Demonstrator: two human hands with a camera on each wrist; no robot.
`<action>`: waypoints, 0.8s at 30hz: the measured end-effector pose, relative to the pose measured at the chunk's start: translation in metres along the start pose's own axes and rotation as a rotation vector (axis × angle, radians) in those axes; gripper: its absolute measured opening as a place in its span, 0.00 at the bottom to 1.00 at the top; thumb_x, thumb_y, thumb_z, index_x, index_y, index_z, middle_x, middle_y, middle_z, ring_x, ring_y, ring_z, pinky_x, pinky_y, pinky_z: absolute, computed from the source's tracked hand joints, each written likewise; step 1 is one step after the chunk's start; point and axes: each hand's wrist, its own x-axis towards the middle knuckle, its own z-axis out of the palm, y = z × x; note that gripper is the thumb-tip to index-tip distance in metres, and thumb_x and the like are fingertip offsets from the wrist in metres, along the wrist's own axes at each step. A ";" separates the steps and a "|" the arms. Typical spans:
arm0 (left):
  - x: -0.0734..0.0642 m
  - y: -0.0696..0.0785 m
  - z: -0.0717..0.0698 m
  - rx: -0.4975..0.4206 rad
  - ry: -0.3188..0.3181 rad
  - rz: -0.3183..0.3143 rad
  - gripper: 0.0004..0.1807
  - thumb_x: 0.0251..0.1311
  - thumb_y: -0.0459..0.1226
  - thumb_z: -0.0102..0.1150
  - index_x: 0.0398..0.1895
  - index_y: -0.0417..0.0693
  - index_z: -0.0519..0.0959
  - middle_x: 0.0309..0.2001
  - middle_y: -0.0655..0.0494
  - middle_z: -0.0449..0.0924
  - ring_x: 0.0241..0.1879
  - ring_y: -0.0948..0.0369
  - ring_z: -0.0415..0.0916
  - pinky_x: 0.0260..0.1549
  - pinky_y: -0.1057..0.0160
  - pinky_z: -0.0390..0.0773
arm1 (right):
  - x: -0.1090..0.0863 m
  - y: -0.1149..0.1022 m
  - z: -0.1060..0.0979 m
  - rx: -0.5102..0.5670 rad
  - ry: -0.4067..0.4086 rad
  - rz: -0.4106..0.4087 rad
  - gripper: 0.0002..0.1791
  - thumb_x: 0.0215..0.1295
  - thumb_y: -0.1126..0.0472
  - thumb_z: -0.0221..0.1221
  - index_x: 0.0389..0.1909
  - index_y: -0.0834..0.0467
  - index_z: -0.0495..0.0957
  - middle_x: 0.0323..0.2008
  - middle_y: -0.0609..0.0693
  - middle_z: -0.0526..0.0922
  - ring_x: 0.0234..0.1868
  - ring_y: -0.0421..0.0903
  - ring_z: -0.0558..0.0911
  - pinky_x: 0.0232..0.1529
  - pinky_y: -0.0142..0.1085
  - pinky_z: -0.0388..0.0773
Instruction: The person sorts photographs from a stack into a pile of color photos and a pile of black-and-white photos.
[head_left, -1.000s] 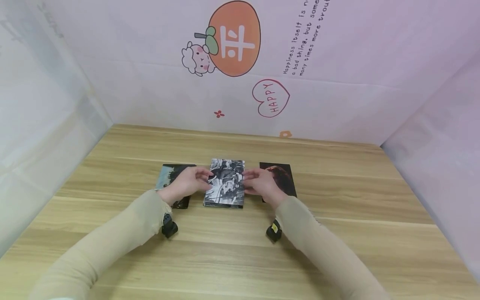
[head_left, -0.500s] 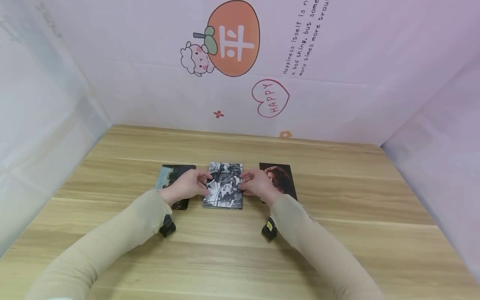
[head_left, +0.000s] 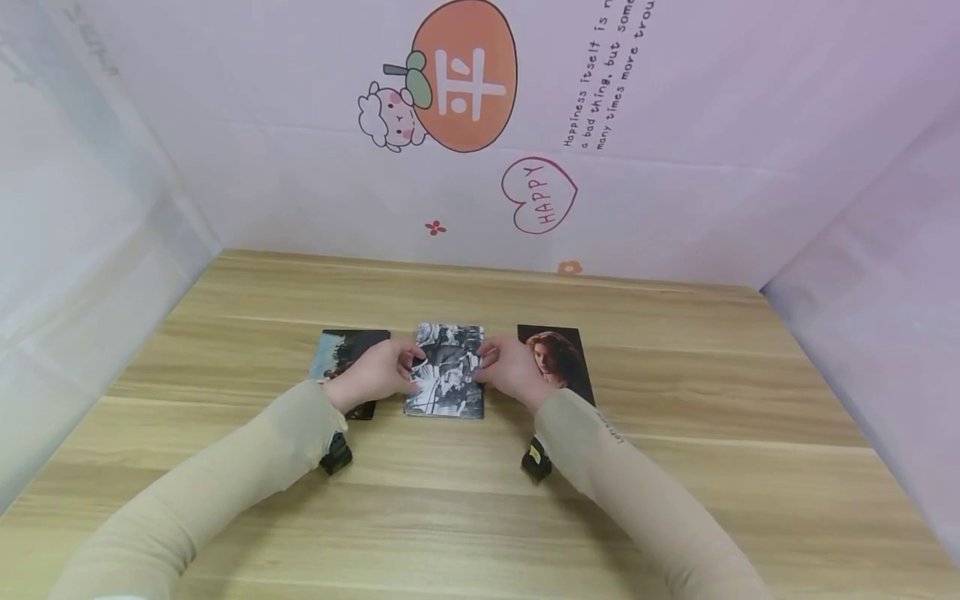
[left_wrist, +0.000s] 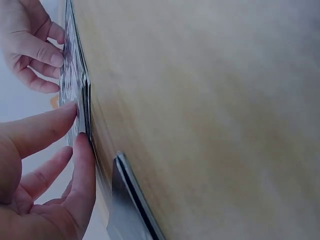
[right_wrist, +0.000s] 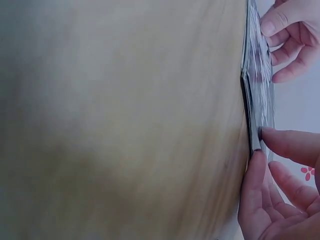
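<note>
A small stack of photo cards [head_left: 450,385] with a black-and-white picture on top lies at the middle of the table. My left hand [head_left: 377,371] pinches its left edge, thumb on the top face and fingers at the side. On the opposite edge, my right hand [head_left: 514,367] holds it the same way. Both wrist views show several thin layers in the stack [left_wrist: 82,95], their edges nearly even. Behind my left hand lies a blue-and-dark photo card [head_left: 330,354], partly covered by it. A dark portrait card [head_left: 558,358] is beside my right hand, its lower left part hidden.
The wooden table [head_left: 450,517] runs back to a white printed cloth [head_left: 300,167]. More cloth hangs at the left and right sides. A black wrist camera [head_left: 336,454] sits under the left sleeve, and another [head_left: 536,458] under the right.
The top black-and-white card has come down and slightly towards me, now covering the cards beneath it. My right hand has shifted a little left, uncovering more of the portrait card.
</note>
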 end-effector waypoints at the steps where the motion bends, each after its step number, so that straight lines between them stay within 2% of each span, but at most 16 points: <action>1: 0.000 0.001 0.000 0.008 0.002 0.003 0.27 0.48 0.29 0.69 0.54 0.36 0.74 0.43 0.44 0.74 0.38 0.58 0.77 0.37 0.63 0.79 | 0.000 -0.001 0.000 -0.038 0.005 -0.011 0.17 0.49 0.70 0.67 0.42 0.65 0.78 0.35 0.57 0.83 0.35 0.47 0.80 0.34 0.34 0.81; 4: -0.001 0.002 0.002 0.048 0.011 0.010 0.26 0.48 0.30 0.70 0.53 0.36 0.75 0.41 0.46 0.74 0.35 0.59 0.75 0.37 0.61 0.78 | -0.002 -0.003 -0.001 -0.141 0.012 -0.028 0.17 0.49 0.67 0.68 0.42 0.62 0.79 0.35 0.55 0.82 0.35 0.47 0.79 0.37 0.35 0.77; 9: -0.002 0.003 0.003 0.117 0.016 0.026 0.25 0.48 0.32 0.70 0.51 0.34 0.76 0.33 0.50 0.75 0.31 0.60 0.71 0.45 0.54 0.75 | -0.003 -0.005 -0.002 -0.194 0.003 -0.038 0.15 0.50 0.65 0.69 0.40 0.61 0.80 0.34 0.54 0.81 0.35 0.47 0.78 0.38 0.37 0.76; 12: -0.003 0.005 0.003 0.125 0.013 0.026 0.25 0.48 0.32 0.70 0.51 0.33 0.76 0.32 0.51 0.76 0.33 0.59 0.71 0.49 0.51 0.74 | -0.004 -0.004 -0.002 -0.185 0.001 -0.048 0.15 0.49 0.66 0.69 0.39 0.62 0.79 0.33 0.54 0.81 0.34 0.46 0.77 0.37 0.36 0.75; 17: -0.003 0.003 0.003 0.120 0.013 0.032 0.25 0.48 0.33 0.70 0.51 0.33 0.76 0.34 0.50 0.77 0.36 0.57 0.72 0.50 0.50 0.74 | -0.005 -0.004 -0.002 -0.155 -0.007 -0.048 0.15 0.49 0.66 0.68 0.39 0.63 0.79 0.32 0.54 0.80 0.34 0.46 0.76 0.34 0.34 0.74; 22: -0.003 0.001 0.000 0.082 0.002 0.017 0.26 0.48 0.33 0.70 0.52 0.34 0.76 0.39 0.48 0.78 0.39 0.56 0.73 0.49 0.51 0.75 | -0.005 -0.003 -0.003 -0.124 -0.005 -0.015 0.16 0.50 0.66 0.68 0.41 0.62 0.79 0.33 0.54 0.81 0.34 0.46 0.77 0.33 0.32 0.74; 24: -0.003 0.001 -0.001 0.067 0.001 0.014 0.26 0.48 0.34 0.70 0.52 0.34 0.76 0.39 0.48 0.79 0.42 0.55 0.74 0.50 0.52 0.75 | -0.005 -0.003 -0.004 -0.082 -0.007 0.008 0.17 0.50 0.66 0.68 0.43 0.63 0.79 0.35 0.55 0.82 0.34 0.46 0.79 0.33 0.32 0.77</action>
